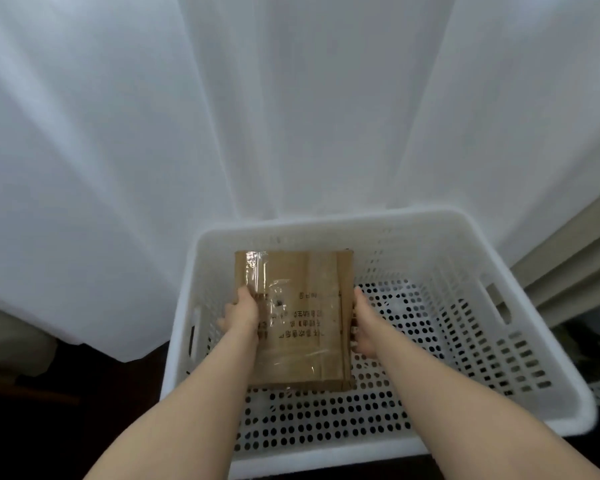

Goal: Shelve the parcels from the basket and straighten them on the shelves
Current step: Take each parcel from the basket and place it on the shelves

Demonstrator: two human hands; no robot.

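the parcel (302,320) is a flat brown cardboard box with clear tape (257,271) shining on its top and dark printed characters that read upside down from this view. it is inside the basket (326,225), a little below the middle of the frame and nearer to the basket's left wall than to the right one. i cannot tell if its underside touches the bottom of the basket.

the left hand (239,315) grips the left edge of the parcel, with the thumb lying on the top face and the fingers on the side. the right hand (362,327) grips the right edge, with the fingers curled round it. so both hands are closed on the parcel, one on each side.

the basket is white plastic with round holes in the bottom and slots in the walls. it stands on a dark floor (84,427). behind it a white cloth (291,98) fills the upper part of the frame. at the right edge a beige frame (575,247) shows.
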